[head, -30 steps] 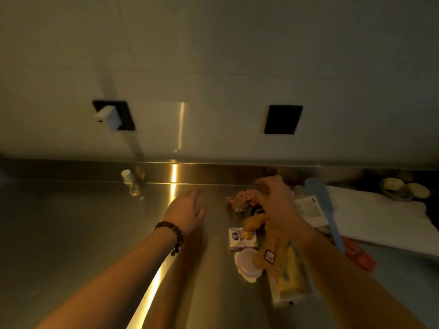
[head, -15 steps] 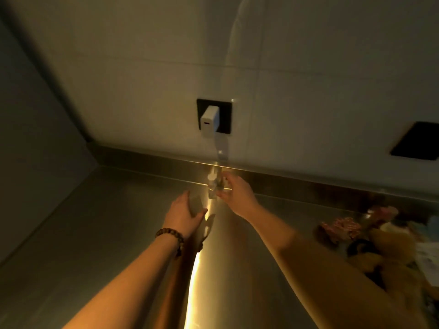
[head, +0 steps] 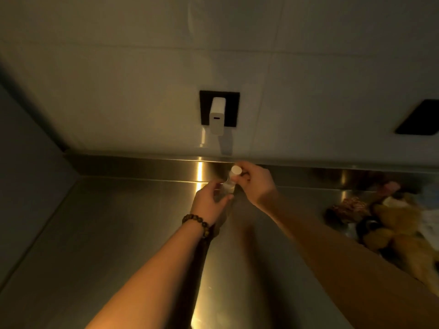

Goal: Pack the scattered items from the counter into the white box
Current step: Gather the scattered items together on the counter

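A small clear bottle (head: 229, 185) with a white cap is lifted a little off the steel counter (head: 118, 233), close to the back wall. My right hand (head: 257, 184) grips it near the cap. My left hand (head: 209, 200), with a bead bracelet at the wrist, touches the bottle's lower part from the left. At the right edge lies a pile of scattered items: a yellow plush toy (head: 403, 236), a patterned scrunchie (head: 351, 206) and something black. The white box is out of view.
A white charger (head: 216, 118) sits plugged into a black wall socket above the bottle. A second black socket (head: 420, 117) is at the right. A grey side wall (head: 28, 174) closes the counter at the left.
The view swung left from the pile of items to the counter's corner. My right hand reached the small bottle and picked it up; my left hand rose from the counter to meet it.
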Motion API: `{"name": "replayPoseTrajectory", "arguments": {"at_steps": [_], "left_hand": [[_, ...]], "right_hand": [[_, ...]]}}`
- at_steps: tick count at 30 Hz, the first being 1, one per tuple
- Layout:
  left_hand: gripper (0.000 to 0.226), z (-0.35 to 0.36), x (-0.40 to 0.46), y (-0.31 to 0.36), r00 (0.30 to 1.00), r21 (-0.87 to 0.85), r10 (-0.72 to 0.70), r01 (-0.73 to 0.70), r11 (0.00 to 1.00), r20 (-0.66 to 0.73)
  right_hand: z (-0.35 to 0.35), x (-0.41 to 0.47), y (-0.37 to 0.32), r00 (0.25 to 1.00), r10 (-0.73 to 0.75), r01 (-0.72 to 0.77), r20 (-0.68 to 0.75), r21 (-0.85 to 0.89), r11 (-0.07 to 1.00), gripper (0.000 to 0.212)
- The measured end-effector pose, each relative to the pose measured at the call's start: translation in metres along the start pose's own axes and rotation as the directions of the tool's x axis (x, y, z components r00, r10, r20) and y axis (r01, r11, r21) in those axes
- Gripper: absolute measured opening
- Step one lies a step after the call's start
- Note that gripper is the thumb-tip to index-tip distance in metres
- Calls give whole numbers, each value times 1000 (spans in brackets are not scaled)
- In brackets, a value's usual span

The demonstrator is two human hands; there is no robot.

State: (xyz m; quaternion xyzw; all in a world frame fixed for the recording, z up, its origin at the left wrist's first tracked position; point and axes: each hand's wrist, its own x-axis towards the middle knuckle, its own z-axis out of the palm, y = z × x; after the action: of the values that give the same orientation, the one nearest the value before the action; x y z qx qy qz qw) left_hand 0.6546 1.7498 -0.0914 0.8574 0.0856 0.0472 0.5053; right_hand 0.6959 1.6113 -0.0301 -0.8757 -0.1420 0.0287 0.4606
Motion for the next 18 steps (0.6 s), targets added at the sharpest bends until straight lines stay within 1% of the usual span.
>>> {"name": "replayPoseTrajectory", "arguments": {"at_steps": [4,7,9,13,15,18], "left_hand": [[39,33,-10,35,996,-36,88,-86,996,34],[37,65,-23,73,983,-70,163,-157,985,80],[41,92,-34,99,968,-91,213,-202,975,134],[48,156,-55,153,936,-113,273,-253,961,221],[51,194,-65,179,921,-117,287,-264,957,264],[53,255,-81,213,909,-110,299,-279,954,289]], "right_hand": [[-47,-28,9,992,-21,22,-127,7,1000,13],[-92,-50,23,976,26,-28,-217,-8,1000,15],[-128,-67,32,963,42,-49,-267,-18,999,17],[-203,-110,58,944,79,-89,-319,-18,996,22],[-244,-129,77,938,61,-84,-343,-53,995,24],[-304,-157,112,928,44,-60,-370,-31,998,19]]}}
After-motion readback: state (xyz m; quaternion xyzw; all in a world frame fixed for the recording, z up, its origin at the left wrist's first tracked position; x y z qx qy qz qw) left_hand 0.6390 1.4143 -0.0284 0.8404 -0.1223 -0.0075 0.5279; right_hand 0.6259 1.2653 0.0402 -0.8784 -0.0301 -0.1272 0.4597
